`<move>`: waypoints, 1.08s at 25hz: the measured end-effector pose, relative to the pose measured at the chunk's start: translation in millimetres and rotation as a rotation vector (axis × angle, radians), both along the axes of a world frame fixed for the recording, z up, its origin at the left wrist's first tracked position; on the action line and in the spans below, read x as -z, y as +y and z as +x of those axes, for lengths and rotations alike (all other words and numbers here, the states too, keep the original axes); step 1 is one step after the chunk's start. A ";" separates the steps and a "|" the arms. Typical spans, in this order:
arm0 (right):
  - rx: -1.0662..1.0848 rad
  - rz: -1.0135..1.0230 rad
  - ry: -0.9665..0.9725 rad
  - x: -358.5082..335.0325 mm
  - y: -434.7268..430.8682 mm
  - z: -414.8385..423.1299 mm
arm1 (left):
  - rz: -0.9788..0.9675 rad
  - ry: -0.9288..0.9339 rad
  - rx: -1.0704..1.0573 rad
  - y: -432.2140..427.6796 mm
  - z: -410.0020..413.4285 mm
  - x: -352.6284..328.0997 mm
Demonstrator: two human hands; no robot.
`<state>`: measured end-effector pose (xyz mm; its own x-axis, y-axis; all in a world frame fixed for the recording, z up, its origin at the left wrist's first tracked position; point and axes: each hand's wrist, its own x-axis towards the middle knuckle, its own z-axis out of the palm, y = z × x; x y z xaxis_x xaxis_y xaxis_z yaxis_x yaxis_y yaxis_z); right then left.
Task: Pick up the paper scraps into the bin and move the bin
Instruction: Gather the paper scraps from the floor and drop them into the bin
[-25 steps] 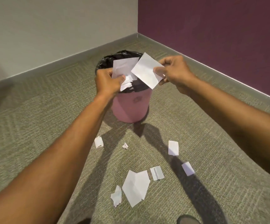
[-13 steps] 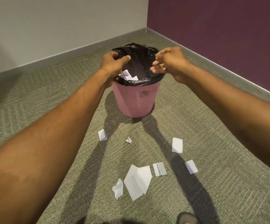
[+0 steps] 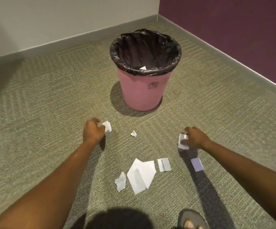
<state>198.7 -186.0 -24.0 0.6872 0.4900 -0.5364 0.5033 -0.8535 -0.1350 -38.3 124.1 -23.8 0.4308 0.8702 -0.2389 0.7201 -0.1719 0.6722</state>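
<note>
Both bare arms reach forward and down, spread apart. The left hand (image 3: 93, 131) is curled with its fingers pinched together; the right hand (image 3: 194, 138) is bent, fingers curled downward.

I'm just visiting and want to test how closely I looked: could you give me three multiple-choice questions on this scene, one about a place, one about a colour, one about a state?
1. Where does the bin stand?
A. on the carpet near the room's corner
B. on a table
C. on a shelf

2. What colour is the bin's body?
A. blue
B. pink
C. white

3. What is the left hand doing?
A. resting flat on the bin's rim
B. lifting the bin
C. closing its grip on a paper scrap on the floor

Answers: 1 A, carpet lies under it and two walls meet behind it. 2 B, pink below the black liner. 3 C, the fingers pinch the scrap's edge.
</note>
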 end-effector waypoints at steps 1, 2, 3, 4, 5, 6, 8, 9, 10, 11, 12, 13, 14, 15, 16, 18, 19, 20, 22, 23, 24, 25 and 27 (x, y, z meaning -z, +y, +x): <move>-0.012 -0.039 -0.010 8.4 -4.0 -2.1 | 0.002 0.105 0.099 0.6 -5.1 12.8; -0.029 -0.057 -0.025 16.7 -6.5 -4.2 | 0.017 0.178 0.197 0.0 -7.8 23.9; -0.054 -0.075 -0.054 24.8 -9.1 -6.7 | 0.041 0.220 0.276 -2.4 -7.8 31.6; -0.084 -0.086 -0.089 32.7 -11.5 -9.0 | 0.075 0.241 0.333 -5.2 -5.7 37.6; -0.101 -0.092 -0.116 37.4 -11.2 -10.7 | 0.116 0.267 0.376 -7.5 -2.2 41.8; -0.108 -0.078 -0.132 41.2 -8.6 -11.1 | 0.164 0.303 0.411 -5.9 1.0 44.4; -0.117 -0.028 -0.128 42.4 0.6 -9.7 | 0.224 0.374 0.453 4.1 6.5 48.6; -0.132 -0.001 -0.122 39.1 4.8 -10.7 | 0.258 0.396 0.461 10.3 6.4 48.5; -0.149 0.023 -0.116 36.7 6.0 -13.8 | 0.297 0.419 0.456 14.0 4.4 49.7; -0.159 0.038 -0.110 34.4 9.7 -16.8 | 0.329 0.444 0.445 18.9 0.8 47.9; -0.150 0.049 -0.105 38.1 5.7 -12.4 | 0.309 0.462 0.463 20.7 6.5 51.3; -0.132 0.029 -0.094 43.2 -4.1 -5.8 | 0.280 0.459 0.480 15.2 18.1 59.0; -0.147 0.036 -0.100 43.2 -5.0 -5.9 | 0.289 0.460 0.491 14.5 18.3 55.5; -0.164 0.026 -0.107 41.3 -9.1 -6.0 | 0.316 0.442 0.512 9.0 19.6 54.2; -0.179 0.017 -0.115 40.7 -10.7 -4.0 | 0.353 0.414 0.527 4.9 22.2 53.5; -0.202 0.011 -0.137 41.3 -6.9 0.5 | 0.399 0.394 0.562 4.2 25.5 49.5; -0.211 0.007 -0.142 39.7 -4.6 0.6 | 0.398 0.391 0.565 1.5 26.2 49.7; -0.222 0.013 -0.146 40.1 -4.6 0.8 | 0.381 0.376 0.560 -3.1 27.9 48.8; -0.229 0.034 -0.162 40.4 -5.5 3.7 | 0.333 0.278 0.534 -16.0 35.6 46.3; -0.215 0.043 -0.174 39.4 -4.7 4.2 | 0.314 0.223 0.538 -23.5 41.2 45.4; -0.185 0.061 -0.185 39.0 -4.0 3.8 | 0.291 0.179 0.567 -32.5 47.5 44.6; -0.137 0.079 -0.191 38.3 -3.1 1.3 | 0.271 0.159 0.625 -43.3 53.7 45.1; -0.016 0.093 -0.199 38.8 -1.8 -5.6 | 0.250 0.198 0.785 -64.3 61.9 48.9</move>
<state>193.1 -187.8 -62.8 0.7668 0.5427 -0.3426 0.5412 -0.8338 -0.1095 23.5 59.8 -72.7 0.9026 0.3735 -0.2140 0.4303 -0.7977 0.4226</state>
